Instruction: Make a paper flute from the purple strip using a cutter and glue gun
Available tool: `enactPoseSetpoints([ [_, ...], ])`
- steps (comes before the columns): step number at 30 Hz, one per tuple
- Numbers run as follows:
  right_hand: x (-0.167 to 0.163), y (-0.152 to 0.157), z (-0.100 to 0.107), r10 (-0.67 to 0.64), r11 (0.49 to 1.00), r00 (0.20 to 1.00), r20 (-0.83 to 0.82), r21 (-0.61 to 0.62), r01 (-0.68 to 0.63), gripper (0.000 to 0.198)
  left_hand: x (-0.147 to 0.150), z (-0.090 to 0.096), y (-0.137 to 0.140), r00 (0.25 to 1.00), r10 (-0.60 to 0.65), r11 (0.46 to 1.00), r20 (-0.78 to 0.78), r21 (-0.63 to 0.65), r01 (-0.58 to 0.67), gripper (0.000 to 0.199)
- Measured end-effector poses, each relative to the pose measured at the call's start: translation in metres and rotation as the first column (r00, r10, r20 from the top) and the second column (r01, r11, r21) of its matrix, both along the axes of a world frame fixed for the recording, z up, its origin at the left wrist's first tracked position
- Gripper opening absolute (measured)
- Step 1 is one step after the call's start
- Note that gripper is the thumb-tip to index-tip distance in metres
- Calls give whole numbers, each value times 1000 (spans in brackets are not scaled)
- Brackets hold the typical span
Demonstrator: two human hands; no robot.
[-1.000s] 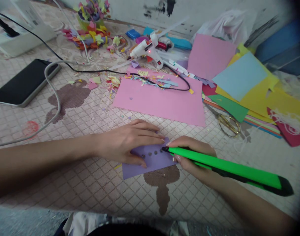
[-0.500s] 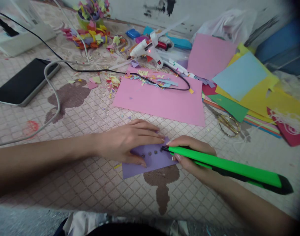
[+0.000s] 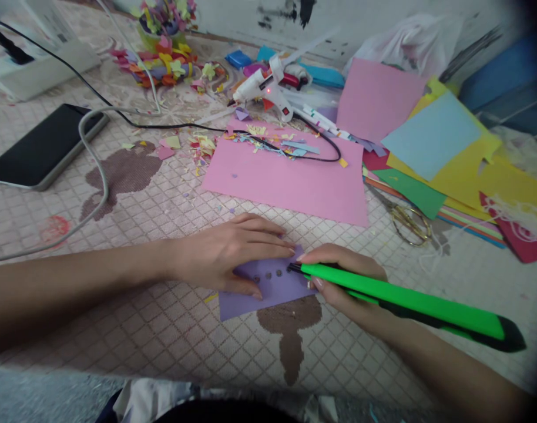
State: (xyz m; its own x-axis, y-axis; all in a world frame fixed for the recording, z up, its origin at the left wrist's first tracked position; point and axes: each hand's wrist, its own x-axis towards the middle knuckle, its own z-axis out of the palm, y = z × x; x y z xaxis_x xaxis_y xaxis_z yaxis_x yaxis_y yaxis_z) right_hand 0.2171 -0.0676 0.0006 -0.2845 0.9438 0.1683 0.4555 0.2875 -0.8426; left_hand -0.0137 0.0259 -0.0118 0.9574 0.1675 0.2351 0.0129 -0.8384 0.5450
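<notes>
A piece of purple paper [image 3: 251, 304] lies on the patterned tablecloth, with a row of several small dark round spots across it. My left hand [image 3: 233, 252] rests flat on the paper's left and upper part, fingers spread and thumb apart below the spots. In my right hand [image 3: 343, 282] is a slim green-and-black tool that looks like a utility knife [image 3: 400, 296], gripped like a pen. Its dark tip touches the paper at the rightmost spot. The handle slants down to the right, toward me. Whether the spots are holes or marks I cannot tell.
Beyond my hands lies pink paper [image 3: 286, 188] with scraps and a black cable, a glue gun [image 3: 268, 88] behind it. Scissors [image 3: 409, 223] and coloured sheets [image 3: 431, 135] are at right. A phone [image 3: 43, 147], grey cable [image 3: 101, 170] and power strip [image 3: 43, 73] occupy the left.
Almost nothing differs. My left hand stays in place on the paper, and the tool's tip remains at the same spot, its far end having tilted very slightly.
</notes>
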Motion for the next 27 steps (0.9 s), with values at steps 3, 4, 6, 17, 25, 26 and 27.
enactPoseSetpoints([
  [3,1,0,-1,-18,1000,1000,3,-23,18,25,0,0,0,1000,5,1000,7,-2,-5,63],
  [4,1,-1,-1,-19,1000,1000,3,-24,20,25,0,0,0,1000,6,1000,6,-2,-6,63],
  [6,0,0,-1,-12,1000,1000,-2,-13,12,25,0,0,0,1000,5,1000,1,-4,-5,63],
  [17,-2,1,1,-26,1000,1000,-11,-3,26,22,0,0,0,1000,2,1000,2,-7,-2,62],
  [25,2,-2,-3,-60,998,998,-8,-18,60,24,0,0,0,1000,6,1000,4,-7,-6,62],
  [26,2,-2,-3,-70,997,997,-11,-11,70,24,0,0,0,1000,6,1000,2,-10,-6,63],
  [27,2,-2,-3,-70,997,998,-9,-15,69,24,0,0,0,1000,5,1000,2,-12,-5,63],
])
